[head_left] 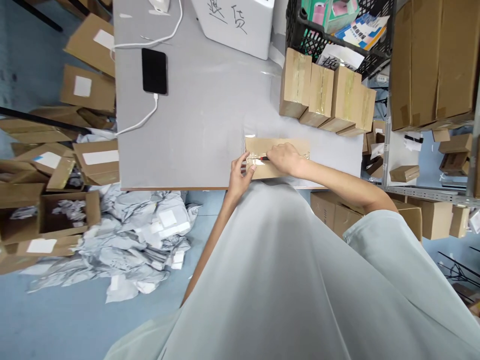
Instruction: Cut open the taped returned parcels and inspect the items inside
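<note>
At the near edge of the grey table (210, 125), right in front of our body, we have a brown cardboard box (277, 172) lying with its long axis running left to right, nearly parallel to the table's edge. Its short ends face left and right, and we see shiny clear tape (257, 162) on its upper face, toward the left end.

Our left hand (240, 175) is at that left end, thumb and forefinger parted by a modest gap, the thumb touching the box near its front corner and the forefinger reaching up by the tape. We cannot tell how the other fingers of this hand press, as they are partly hidden.

Our right hand (288, 157) is over the middle of the box, its fingers curled closed around a slim red-and-black tool (264, 158). We point the tool leftward, roughly along the box's long axis, its narrow tip over the tape, between our two hands; whether the tip touches the tape we cannot tell.

Farther back on the right, we have a row of four taped boxes (295, 82) beside a black crate (326, 37). Toward the far left lies a dark phone (154, 71) with a white cable (144, 119) plugged in.
</note>
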{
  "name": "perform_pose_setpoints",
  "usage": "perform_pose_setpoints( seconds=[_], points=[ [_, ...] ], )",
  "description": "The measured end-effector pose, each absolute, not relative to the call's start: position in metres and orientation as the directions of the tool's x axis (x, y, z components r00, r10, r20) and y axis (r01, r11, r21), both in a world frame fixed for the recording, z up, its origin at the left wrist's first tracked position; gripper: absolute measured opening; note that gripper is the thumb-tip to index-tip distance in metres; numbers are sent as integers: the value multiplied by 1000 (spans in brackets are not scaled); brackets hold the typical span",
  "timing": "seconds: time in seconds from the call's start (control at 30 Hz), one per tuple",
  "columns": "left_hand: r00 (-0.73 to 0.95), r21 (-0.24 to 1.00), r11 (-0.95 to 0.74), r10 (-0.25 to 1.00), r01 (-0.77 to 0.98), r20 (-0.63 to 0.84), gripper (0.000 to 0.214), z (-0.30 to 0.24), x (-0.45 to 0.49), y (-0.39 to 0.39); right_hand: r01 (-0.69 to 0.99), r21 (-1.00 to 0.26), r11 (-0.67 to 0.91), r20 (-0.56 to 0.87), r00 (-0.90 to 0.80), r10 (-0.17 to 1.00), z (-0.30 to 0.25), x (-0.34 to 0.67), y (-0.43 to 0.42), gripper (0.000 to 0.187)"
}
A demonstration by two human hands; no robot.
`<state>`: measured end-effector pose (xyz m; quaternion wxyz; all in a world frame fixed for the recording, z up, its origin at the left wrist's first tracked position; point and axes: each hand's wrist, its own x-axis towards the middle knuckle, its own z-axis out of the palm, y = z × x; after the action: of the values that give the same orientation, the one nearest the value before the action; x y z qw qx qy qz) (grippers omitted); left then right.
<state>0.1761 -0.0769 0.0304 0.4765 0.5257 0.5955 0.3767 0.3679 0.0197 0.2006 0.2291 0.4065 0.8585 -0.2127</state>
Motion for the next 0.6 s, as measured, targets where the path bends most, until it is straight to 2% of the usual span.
perform_pose_setpoints(
  seconds=[0.17,0.27,0.43,0.53,0.6],
  points=[
    [-17,946,151,988,285,-152,67,32,176,-79,893,34,450,-647,-323,691,225,415,4,41],
    [-23,946,148,989,288,-147,64,34,178,-80,928,197,316,-704,-90,705,247,460,-3,41],
    [-31,944,167,986,284,-165,65,37,179,-82,901,411,138,-667,194,720,264,535,-19,40],
    [-36,941,178,984,287,-176,65,37,179,-81,902,428,57,-630,252,735,262,559,-38,39],
    [-30,943,177,984,280,-176,65,37,179,-80,946,324,19,-616,195,763,260,561,-53,41]
  ],
)
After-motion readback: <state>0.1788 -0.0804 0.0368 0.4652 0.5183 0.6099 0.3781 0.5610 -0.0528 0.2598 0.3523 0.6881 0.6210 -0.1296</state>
